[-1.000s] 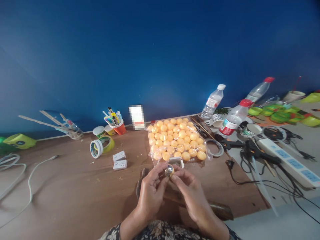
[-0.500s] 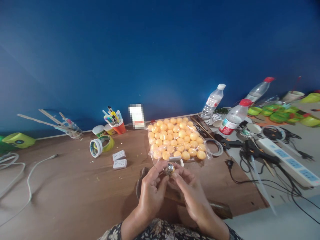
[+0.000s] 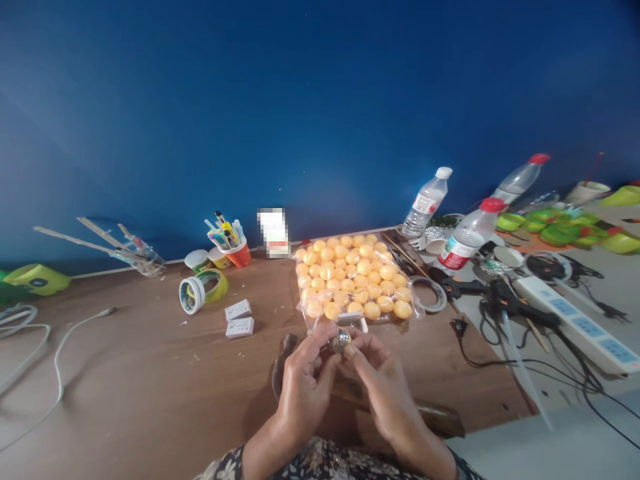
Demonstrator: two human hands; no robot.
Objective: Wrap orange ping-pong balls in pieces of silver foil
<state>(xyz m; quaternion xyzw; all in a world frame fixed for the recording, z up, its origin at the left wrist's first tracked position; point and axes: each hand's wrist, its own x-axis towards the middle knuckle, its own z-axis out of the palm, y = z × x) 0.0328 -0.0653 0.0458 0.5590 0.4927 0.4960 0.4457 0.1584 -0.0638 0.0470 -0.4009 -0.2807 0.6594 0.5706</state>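
A small shiny round object (image 3: 341, 341), silvery with a hint of yellow, is pinched between both hands near the table's front. My left hand (image 3: 306, 380) has its thumb and fingers closed on its left side. From the right, my right hand (image 3: 381, 377) grips it with thumb and fingertips. Just beyond the fingers lies a small open white box (image 3: 354, 321), partly hidden. Behind it, a clear bag of orange balls (image 3: 353, 277) lies flat. A dark brown curved piece (image 3: 440, 419) rests beneath my hands, mostly covered by them.
Two small white boxes (image 3: 240, 327), tape rolls (image 3: 193, 296) and an orange cup of pens (image 3: 237, 253) stand to the left. On the right are bottles (image 3: 425, 203), black glue guns (image 3: 520, 307), cables and a white power strip (image 3: 580, 323). A blue wall (image 3: 320, 120) rises behind.
The small shiny object has shifted slightly to the right and turned a little between my fingers. Both hands keep nearly the same place.
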